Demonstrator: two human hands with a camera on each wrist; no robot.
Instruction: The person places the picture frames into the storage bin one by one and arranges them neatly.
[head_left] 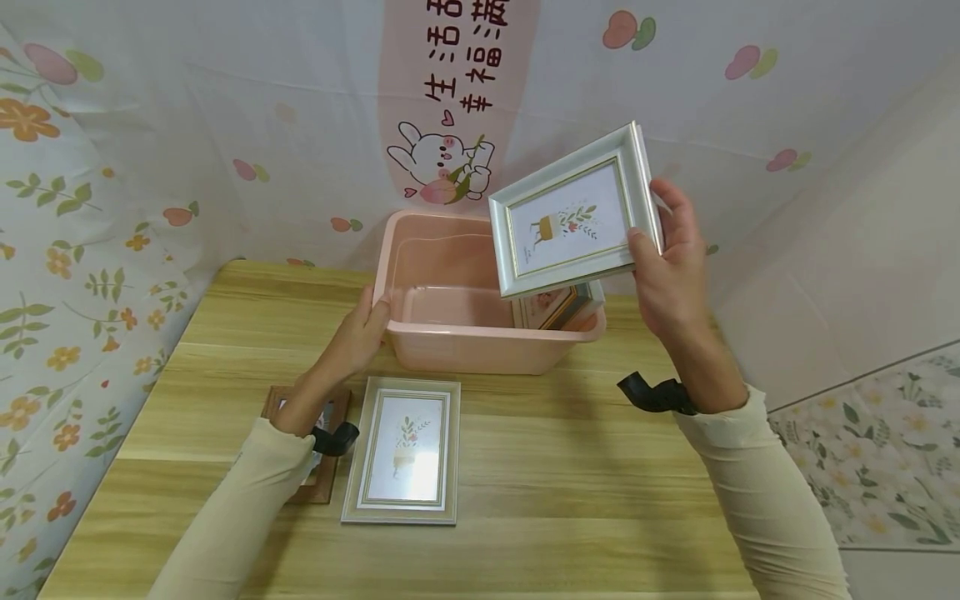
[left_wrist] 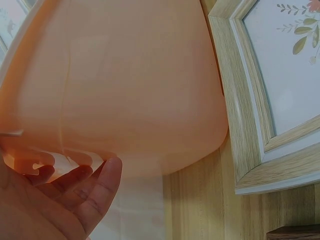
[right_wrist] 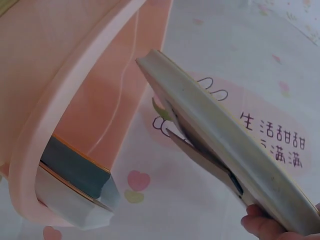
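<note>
My right hand [head_left: 675,271] grips a white picture frame [head_left: 504,250] by its right edge, thumb on the front. The frame is tilted above the right part of a pink plastic basin [head_left: 465,354], its print of a plant in a yellow pot facing me. From the right wrist view, the frame [right_wrist: 225,130] shows its side and the stand on its back. My left hand [head_left: 360,333] holds the basin's left rim; in the left wrist view its fingers [left_wrist: 107,185] curl at the basin's side. Inside the basin's right end several frames [head_left: 551,308] lean together, partly hidden by the held one.
A light wood-coloured picture frame [head_left: 453,450] lies face up on the wooden table [head_left: 570,500] in front of the basin. Left of it is a brown frame [head_left: 322,487], partly covered by my left forearm. A printed cloth [head_left: 300,108] hangs right behind the basin.
</note>
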